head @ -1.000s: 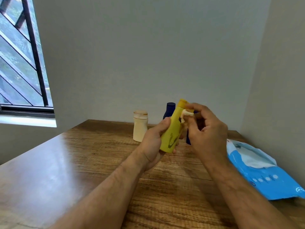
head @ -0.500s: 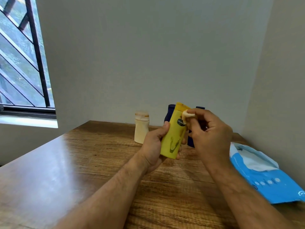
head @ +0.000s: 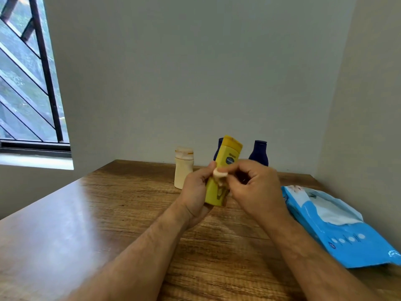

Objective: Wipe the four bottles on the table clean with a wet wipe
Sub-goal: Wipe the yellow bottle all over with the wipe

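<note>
Left hand [head: 195, 192]: curled round lower half of yellow bottle [head: 223, 170], thumb up along near edge, bottle held above table [head: 108, 213], cap end tilted up and slightly right. Dark oval label near cap faces camera; lettering too blurred to read in full.

Right hand [head: 251, 187]: fingers bent, thumb and forefinger pinching small bunched wipe [head: 219, 174]. Wipe pressed against front of yellow bottle at mid-height, just beside left thumb tip. Part of wipe trails down bottle face below the pinch.

Behind hands, near back wall [head: 195, 72], standing upright on table: cream bottle [head: 183, 168] to the left, well clear of yellow bottle; one blue bottle [head: 218, 149] mostly hidden behind yellow bottle, only a sliver of cap and shoulder showing; second blue bottle [head: 259, 153] to the right, cap and shoulder visible above right hand, base hidden.

Wipe pack [head: 338, 229]: blue, lying flat on table at right, near side wall, flap open with white sheet showing. Well apart from the hands.

Table: wood grain, glossy, pale reflection across left part.

Window [head: 26, 83] at upper left, dark diagonal bars, greenery outside, pale sill below.

Both forearms bare, entering from lower edge.
</note>
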